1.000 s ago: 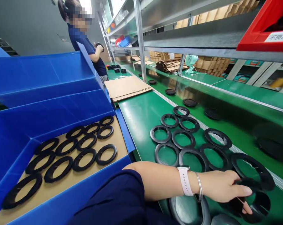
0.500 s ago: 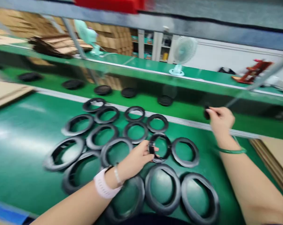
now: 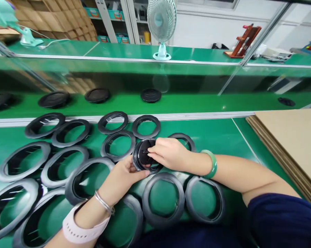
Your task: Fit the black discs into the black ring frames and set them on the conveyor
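Observation:
My left hand (image 3: 127, 176) grips the rim of a black plastic ring (image 3: 136, 161), thumb in front and fingers behind. My right hand (image 3: 172, 154) pinches a round black disc (image 3: 143, 157) over the ring's opening. Whether the disc is seated in it I cannot tell. Several more thick black rings (image 3: 181, 201) lie flat on the green table (image 3: 233, 151), around and below my hands. One ring (image 3: 189, 140) behind my right wrist is partly covered.
Beyond the metal rail (image 3: 209, 116) runs a green belt (image 3: 196, 103) with several black round parts (image 3: 150, 95) on it. A stack of cardboard sheets (image 3: 292, 137) lies at the right. A pale green fan (image 3: 162, 22) stands on the rear shelf (image 3: 194, 53).
My right hand has come from over the belt to the ring in my left hand, bringing the black disc. The view has shifted right.

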Motion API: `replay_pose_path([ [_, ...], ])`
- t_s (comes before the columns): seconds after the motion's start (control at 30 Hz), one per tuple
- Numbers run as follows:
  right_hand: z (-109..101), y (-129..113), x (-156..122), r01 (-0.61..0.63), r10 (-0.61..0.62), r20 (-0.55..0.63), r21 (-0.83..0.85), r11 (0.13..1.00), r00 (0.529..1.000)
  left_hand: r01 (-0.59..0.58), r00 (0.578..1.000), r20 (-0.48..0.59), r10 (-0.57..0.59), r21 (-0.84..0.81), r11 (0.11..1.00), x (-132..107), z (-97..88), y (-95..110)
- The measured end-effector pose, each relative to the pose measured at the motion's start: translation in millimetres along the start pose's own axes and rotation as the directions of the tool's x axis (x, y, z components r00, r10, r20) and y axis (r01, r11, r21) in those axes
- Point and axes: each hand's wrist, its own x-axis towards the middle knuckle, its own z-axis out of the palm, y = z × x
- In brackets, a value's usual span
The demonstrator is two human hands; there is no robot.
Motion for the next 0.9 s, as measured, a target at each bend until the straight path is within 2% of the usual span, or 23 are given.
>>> replay_pose_path([
  [0.2,-3.0,-2.8,3.5,0.071,-0.063,0.082,-0.097,0.993,0.995,0.004,1.0,-0.005,-0.004,-0.075,0.997,1.7,1.2,1.4],
  [0.43,-3.5,-9.7,2.0,0.071,-0.037,0.219,-0.15,0.986,0.975,-0.035,0.998,-0.062,0.031,-0.068,0.997,2.2,5.7,3.1],
  [0.63,-7.8,-10.1,3.6,0.178,-0.15,0.186,-0.146,0.973,0.971,-0.048,0.994,-0.1,0.051,0.035,0.998,1.2,7.0,3.8],
  [0.9,-6.7,-8.4,2.5,0.067,-0.032,0.289,-0.112,0.991,0.957,-0.038,0.994,-0.098,0.041,0.028,0.999,0.1,6.4,2.8],
])
